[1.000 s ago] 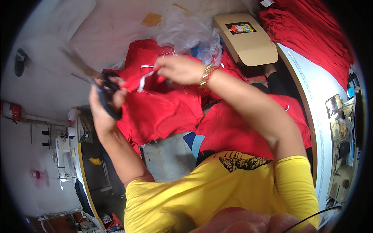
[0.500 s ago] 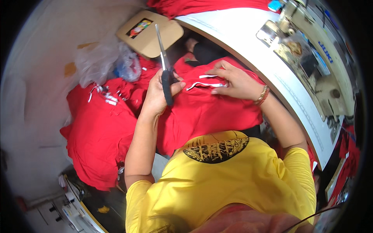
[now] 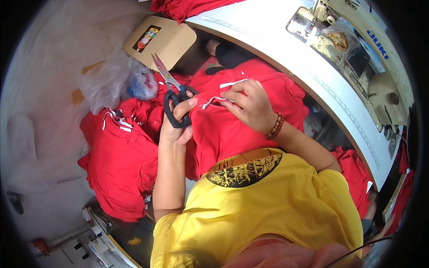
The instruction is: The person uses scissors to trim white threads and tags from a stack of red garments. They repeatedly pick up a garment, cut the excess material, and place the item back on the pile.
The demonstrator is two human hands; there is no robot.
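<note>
Scissors (image 3: 168, 77) tilted further left; right hand (image 3: 253, 106) pinches white cord (image 3: 210, 102).

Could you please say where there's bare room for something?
The white tabletop has a bare stretch between the red cloth and the sewing machine. It's crowded over the red garment, where the left hand holds scissors and the right hand a white cord.

One pair of scissors (image 3: 170, 84), one cardboard panel (image 3: 174, 44) at eleven o'clock, two sewing machines (image 3: 385, 67) at two and seven o'clock.
</note>
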